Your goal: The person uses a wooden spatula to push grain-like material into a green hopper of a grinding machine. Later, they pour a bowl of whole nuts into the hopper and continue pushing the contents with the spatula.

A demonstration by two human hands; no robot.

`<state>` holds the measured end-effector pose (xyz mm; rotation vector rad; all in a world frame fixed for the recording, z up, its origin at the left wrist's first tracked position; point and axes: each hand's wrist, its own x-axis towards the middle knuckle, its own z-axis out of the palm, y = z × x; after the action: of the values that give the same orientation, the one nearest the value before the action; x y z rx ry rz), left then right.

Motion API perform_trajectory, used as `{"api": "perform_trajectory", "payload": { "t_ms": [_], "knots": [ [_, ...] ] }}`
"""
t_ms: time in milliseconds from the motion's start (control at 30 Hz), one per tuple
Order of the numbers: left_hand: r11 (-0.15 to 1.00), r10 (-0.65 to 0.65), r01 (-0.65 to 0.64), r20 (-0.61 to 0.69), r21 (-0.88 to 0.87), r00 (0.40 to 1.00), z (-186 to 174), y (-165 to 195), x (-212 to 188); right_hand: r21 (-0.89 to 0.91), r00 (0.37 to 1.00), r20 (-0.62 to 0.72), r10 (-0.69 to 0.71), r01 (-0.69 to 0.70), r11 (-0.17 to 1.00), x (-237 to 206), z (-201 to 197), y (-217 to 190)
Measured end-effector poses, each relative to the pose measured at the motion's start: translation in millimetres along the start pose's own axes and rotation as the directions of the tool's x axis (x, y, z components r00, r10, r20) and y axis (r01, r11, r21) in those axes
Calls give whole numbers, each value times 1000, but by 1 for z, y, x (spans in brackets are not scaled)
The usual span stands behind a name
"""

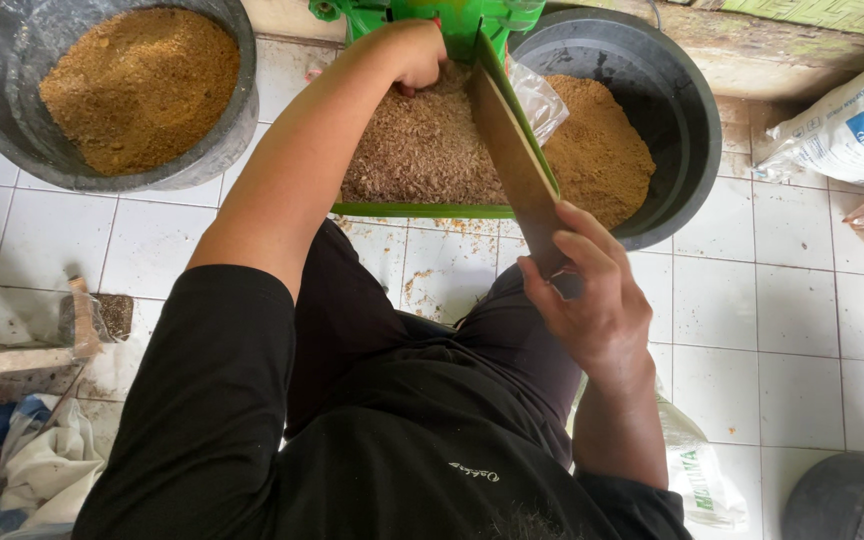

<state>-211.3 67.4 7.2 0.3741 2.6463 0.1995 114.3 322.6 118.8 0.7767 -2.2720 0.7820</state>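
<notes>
Head view, looking down past your black shirt (372,450) to a white tiled floor (772,330).

Left hand (414,55): your arm reaches forward into the green tray (432,210). The fingers curl down into the brown husk (422,150) at the tray's far end. The fingertips are buried, so whether they grip any husk cannot be told.

Right hand (592,295): the fingers are closed around the near end of the tray's right wall (512,150), thumb on the inner face, the other fingers wrapped over the outer edge.

Husk: it fills the tray floor from your left hand to the near lip. A few crumbs lie on the tiles just below that lip.

Surroundings: 2 dark tubs hold a finer, tan meal. Tub 1 (222,140) stands at upper left, well apart from the tray. Tub 2 (682,130) sits just beside the tray's right wall, partly under it, with a clear plastic bag (537,100) between wall and meal. A white sack (847,125) lies at far right. A third tub's rim (842,495) shows at lower right.
</notes>
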Motion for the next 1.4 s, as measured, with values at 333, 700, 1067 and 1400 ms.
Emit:
{"api": "perform_trajectory", "payload": {
  "t_ms": [333, 700, 1067, 1400],
  "knots": [
    [997, -43, 36, 87, 73, 995, -11, 3, -4, -74, 969, -249, 3, -22, 997, -3, 13, 7],
    [992, -104, 96, 119, 77, 987, -6, -5, -7, -52, 952, -292, 92, -112, 992, 12, 37, -4],
    [984, -104, 81, 143, 159, 984, -8, -4, 0, -124, 968, -249, 24, -56, 991, 27, 49, 8],
    [994, -101, 92, 146, 67, 984, -12, -7, -7, -139, 975, -213, 67, -98, 985, 18, 64, 13]
  ]
}}
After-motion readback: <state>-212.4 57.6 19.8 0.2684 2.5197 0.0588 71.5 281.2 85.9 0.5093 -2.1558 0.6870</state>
